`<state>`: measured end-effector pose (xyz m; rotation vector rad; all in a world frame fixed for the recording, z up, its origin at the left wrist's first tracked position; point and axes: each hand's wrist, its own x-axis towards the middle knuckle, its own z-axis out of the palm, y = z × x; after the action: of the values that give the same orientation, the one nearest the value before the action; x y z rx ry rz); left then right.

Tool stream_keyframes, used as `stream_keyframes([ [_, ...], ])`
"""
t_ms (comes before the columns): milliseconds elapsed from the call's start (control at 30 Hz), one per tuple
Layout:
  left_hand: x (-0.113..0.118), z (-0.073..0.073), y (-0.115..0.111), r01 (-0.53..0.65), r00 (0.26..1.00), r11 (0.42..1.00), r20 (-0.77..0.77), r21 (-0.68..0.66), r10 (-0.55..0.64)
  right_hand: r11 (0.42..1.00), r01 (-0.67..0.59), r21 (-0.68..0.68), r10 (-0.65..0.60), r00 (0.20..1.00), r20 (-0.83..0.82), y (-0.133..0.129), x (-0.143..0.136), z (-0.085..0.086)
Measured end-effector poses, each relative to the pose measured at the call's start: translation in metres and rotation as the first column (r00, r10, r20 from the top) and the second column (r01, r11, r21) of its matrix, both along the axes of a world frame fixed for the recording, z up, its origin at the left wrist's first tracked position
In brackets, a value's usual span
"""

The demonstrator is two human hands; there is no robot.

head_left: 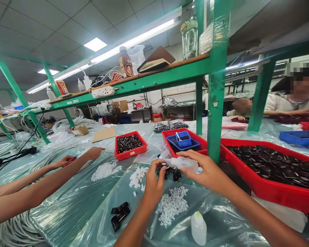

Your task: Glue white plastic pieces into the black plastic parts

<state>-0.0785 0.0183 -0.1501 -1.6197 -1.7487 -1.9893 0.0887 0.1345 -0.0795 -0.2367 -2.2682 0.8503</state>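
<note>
My left hand [154, 180] pinches a small black part [162, 166], mostly covered by its fingers. In my right hand [204, 168] is a translucent squeeze bottle [186, 163], tipped nearly level. Its nozzle points left at the black part; whether the tip touches it I cannot tell. Several black plastic pieces [177, 175] lie just behind the hands. Below them spreads a heap of tiny white plastic parts [173, 206]. A second white bottle [198, 229] stands near the front. Shiny black pieces [120, 215] rest left of my left forearm, and larger white pieces [138, 176] lie beyond.
A co-worker's arms [48, 178] reach in from the left, one hand with a red-handled tool [70, 161]. Red trays [130, 154] and a big red bin [273, 185] hold black parts. A green post [216, 89] rises close to my right hand. Grey cables [18, 226] lie coiled left.
</note>
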Motion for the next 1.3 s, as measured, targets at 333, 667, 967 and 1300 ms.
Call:
stream_keyframes([
  [333,0.000,0.003,-0.003,-0.082,0.994,0.997,-0.070,-0.003,0.081,0.991,0.056,0.124,-0.057,0.998,0.006,0.000,0.003,0.007],
  [667,0.008,0.001,-0.002,-0.031,0.998,0.999,-0.063,-0.007,0.031,0.976,0.069,0.207,-0.037,0.987,-0.155,-0.019,0.009,0.018],
  [967,0.011,-0.001,-0.003,0.020,0.998,1.000,-0.053,0.008,-0.020,0.934,0.077,0.348,-0.009,0.981,-0.193,-0.023,0.013,0.018],
  [1300,0.014,-0.001,-0.003,0.038,0.997,0.999,-0.067,0.025,-0.036,0.925,0.091,0.370,-0.016,0.980,-0.200,-0.026,0.013,0.023],
])
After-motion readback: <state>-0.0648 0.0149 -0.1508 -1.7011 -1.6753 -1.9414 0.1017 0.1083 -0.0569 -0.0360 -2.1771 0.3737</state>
